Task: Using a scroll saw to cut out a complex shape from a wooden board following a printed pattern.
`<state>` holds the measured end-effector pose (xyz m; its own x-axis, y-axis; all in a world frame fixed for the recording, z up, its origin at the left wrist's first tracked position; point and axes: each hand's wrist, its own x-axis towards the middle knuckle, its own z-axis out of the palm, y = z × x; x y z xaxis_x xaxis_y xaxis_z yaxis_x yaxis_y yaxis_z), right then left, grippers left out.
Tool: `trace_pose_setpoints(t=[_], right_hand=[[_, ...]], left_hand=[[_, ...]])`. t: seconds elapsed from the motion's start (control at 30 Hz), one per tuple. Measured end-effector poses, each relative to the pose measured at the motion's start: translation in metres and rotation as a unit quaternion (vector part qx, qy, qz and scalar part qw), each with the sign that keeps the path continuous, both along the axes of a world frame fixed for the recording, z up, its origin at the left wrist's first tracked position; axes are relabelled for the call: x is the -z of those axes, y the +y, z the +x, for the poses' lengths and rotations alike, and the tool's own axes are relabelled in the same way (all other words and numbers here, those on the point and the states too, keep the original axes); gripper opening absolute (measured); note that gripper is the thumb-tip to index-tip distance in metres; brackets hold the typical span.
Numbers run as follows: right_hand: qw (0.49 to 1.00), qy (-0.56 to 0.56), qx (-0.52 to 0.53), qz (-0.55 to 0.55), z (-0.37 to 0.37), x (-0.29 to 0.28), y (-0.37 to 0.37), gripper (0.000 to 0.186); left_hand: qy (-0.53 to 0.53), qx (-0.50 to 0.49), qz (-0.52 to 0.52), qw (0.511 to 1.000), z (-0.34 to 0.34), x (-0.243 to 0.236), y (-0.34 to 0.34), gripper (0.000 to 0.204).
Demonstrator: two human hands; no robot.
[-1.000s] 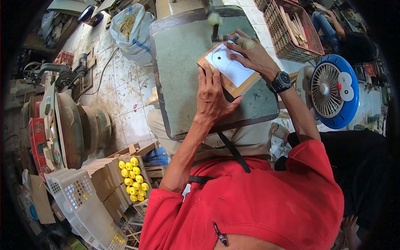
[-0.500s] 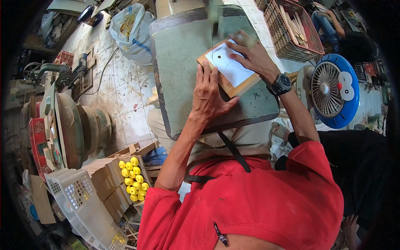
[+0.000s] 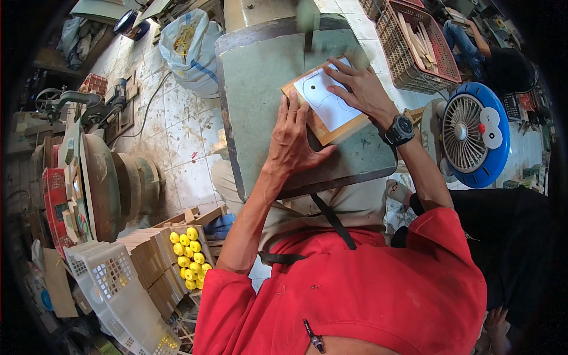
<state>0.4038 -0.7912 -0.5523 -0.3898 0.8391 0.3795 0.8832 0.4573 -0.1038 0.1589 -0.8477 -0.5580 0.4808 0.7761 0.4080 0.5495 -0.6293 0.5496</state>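
A small wooden board (image 3: 319,131) lies on a grey-green machine table (image 3: 251,112). On top of it is a white paper sheet (image 3: 333,123) with a drawn outline and a small dark hole. My left hand (image 3: 290,139) rests at the board's left edge, fingers stretched out over it and thumb spread along the near side. Spread fingers of my right hand (image 3: 364,89) press down on the paper's far right part. Just beyond the board, a blurred green machine part (image 3: 307,21) comes down over the table with a thin dark rod below.
A blue fan (image 3: 475,135) stands to the right, below a crate (image 3: 414,44) of wood strips. At left are a white sack (image 3: 190,53) and a green machine (image 3: 97,177). Stacked wooden blocks (image 3: 148,254), yellow round pieces (image 3: 190,260) and a white plastic basket (image 3: 112,290) sit lower left.
The view has shifted slightly, so the table and the things around it appear a little lower. The board seems turned very slightly; both hands keep their places on it.
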Motion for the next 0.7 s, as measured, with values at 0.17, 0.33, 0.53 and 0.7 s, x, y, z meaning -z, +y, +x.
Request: trace_pose_setpoints(t=[0.17, 0.33, 0.53, 0.7], right_hand=[[0.995, -0.040, -0.022, -0.084, 0.008, -0.011, 0.005, 0.053], [0.987, 0.002, -0.116, -0.110, 0.025, -0.010, 0.014, 0.058], [0.989, -0.025, -0.088, -0.114, 0.023, -0.010, 0.012, 0.055], [0.991, -0.013, -0.094, -0.090, 0.023, -0.006, 0.012, 0.052]], left_hand=[[0.006, 0.009, 0.010, 1.000, -0.007, 0.004, 0.007, 0.104], [0.007, 0.030, -0.006, 0.999, -0.011, 0.001, 0.010, 0.100], [0.010, 0.045, 0.007, 0.999, -0.016, -0.002, 0.016, 0.100], [0.010, 0.050, -0.001, 0.999, -0.017, -0.005, 0.018, 0.100]])
